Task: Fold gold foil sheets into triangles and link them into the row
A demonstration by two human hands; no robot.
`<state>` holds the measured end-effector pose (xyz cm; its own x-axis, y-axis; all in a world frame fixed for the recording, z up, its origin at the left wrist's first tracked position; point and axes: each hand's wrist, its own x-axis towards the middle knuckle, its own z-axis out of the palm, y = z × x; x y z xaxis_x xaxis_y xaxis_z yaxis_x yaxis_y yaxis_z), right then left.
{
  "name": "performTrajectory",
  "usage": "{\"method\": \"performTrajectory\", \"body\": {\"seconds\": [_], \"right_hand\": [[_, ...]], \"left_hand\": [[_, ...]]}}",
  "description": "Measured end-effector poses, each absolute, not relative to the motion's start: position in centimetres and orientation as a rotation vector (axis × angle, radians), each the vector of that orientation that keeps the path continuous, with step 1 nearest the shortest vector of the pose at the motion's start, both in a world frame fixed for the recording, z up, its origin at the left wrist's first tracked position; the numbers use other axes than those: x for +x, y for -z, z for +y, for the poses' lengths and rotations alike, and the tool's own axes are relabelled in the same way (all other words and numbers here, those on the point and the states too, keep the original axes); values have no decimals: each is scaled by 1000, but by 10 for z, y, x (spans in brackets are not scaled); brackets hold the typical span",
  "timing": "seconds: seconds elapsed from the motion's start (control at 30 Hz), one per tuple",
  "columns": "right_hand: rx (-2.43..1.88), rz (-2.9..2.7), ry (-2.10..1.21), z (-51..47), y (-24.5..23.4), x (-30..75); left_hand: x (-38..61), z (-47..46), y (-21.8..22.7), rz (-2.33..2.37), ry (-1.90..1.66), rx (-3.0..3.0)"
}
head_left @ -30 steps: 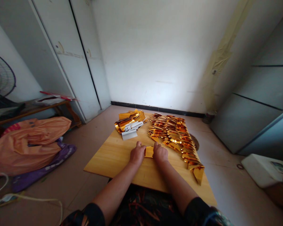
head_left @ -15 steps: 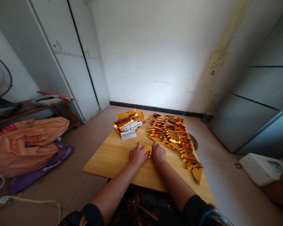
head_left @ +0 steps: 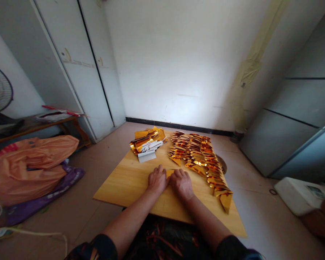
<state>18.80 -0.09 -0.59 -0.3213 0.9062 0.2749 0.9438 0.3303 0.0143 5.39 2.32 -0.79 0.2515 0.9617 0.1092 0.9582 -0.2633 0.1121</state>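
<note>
Head view: the fingers (head_left: 160,169) of both hands are curled narrow over one small gold piece (head_left: 170,173), holding it down at the near middle of the wooden tabletop (head_left: 119,184); most of it is hidden, so its exact shape and how far each thumb reaches under it cannot be told. The left hand (head_left: 157,179) covers its left end and the right hand (head_left: 181,183) its right end, the two almost meeting, probably because a grip from both sides stops such a light piece from slipping on smooth wood. Both wrists lie low, which suggests the board serves as backing for pressure. Just beyond, at the far left of the tabletop, loose gold sheets (head_left: 148,134) are heaped with white-edged strips (head_left: 152,146), seemingly within easy reach of the left hand. On the right, folded gold pieces (head_left: 195,151) overlap in slanting rows down to the near right edge, perhaps nested like that to save room and leave the middle free for the hands. Farther out, an orange bag (head_left: 35,155) slumps at left, and a white box (head_left: 298,196) rests at right.
</note>
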Motion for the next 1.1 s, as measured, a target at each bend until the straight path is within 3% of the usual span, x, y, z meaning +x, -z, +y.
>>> {"method": "performTrajectory", "body": {"seconds": [0.4,1.1], "right_hand": [[-1406,-2387,298,-25,28,193],[-1510,-2567,217,-10,11,224]], "left_hand": [[53,24,7,1906,-247,2519],[14,34,6,1499,-367,2723]]}}
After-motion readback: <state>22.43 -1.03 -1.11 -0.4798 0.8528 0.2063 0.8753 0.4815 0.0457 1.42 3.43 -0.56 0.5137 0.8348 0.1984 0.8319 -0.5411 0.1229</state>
